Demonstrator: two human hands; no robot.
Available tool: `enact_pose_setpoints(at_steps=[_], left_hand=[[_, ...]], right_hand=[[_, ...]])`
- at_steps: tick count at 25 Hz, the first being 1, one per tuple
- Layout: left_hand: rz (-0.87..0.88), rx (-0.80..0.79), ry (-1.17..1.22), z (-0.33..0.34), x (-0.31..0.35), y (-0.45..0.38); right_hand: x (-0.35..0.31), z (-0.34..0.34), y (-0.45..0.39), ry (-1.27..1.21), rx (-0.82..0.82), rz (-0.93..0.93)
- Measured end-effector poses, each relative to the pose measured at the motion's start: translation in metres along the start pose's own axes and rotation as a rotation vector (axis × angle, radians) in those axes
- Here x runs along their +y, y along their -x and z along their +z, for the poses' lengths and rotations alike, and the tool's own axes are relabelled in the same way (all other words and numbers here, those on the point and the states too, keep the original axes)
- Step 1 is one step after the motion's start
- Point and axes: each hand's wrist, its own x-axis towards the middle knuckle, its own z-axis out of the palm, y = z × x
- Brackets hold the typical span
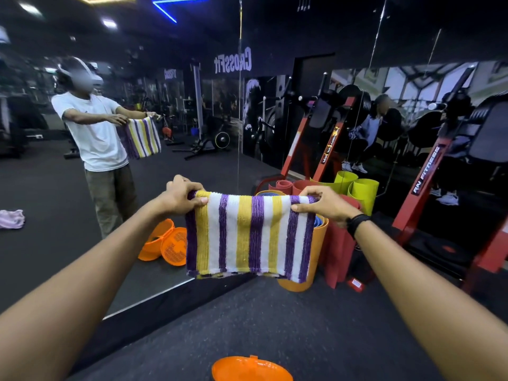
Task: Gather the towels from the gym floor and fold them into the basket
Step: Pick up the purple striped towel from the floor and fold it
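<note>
i hold the striped terry towel (248, 235) with long axis left to right, stripes vertical; left hand (182, 195) and right hand (321, 206) pinch its top corners above the orange basket (251, 369).

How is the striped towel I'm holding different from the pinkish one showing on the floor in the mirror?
The striped towel hangs flat, stretched between the left hand and right hand; the pink towel lies crumpled on the floor, seen in the mirror. The striped towel carries purple, yellow and white stripes; the pink towel looks plain. The striped towel is gripped at both top corners; nothing touches the pink towel. Neither is in the orange basket.
</note>
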Motion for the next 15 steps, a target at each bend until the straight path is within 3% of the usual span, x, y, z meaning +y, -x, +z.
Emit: enact_pose_setpoints(at_steps=[2,4,6,8,10,15], left_hand=[[0.058,-0.280,0.416,-0.013,0.001,0.012],[-0.025,-0.388,0.675,-0.017,-0.001,0.020],[-0.111,-0.329,0.574,-0.010,-0.002,0.019],[-0.235,-0.209,0.451,0.004,0.006,0.016],[-0.321,-0.112,0.500,0.016,0.024,0.012],[-0.346,-0.127,0.924,0.027,0.077,0.010]], right_hand=[[-0.010,-0.013,0.011,-0.316,-0.222,0.094],[-0.016,-0.018,0.018,-0.455,-0.301,0.159],[-0.014,-0.009,0.013,-0.368,-0.176,0.219],[-0.012,0.010,0.002,-0.227,0.074,0.284],[-0.017,0.028,-0.008,-0.221,0.222,0.277],[-0.062,0.067,-0.010,-0.253,0.088,0.056]])
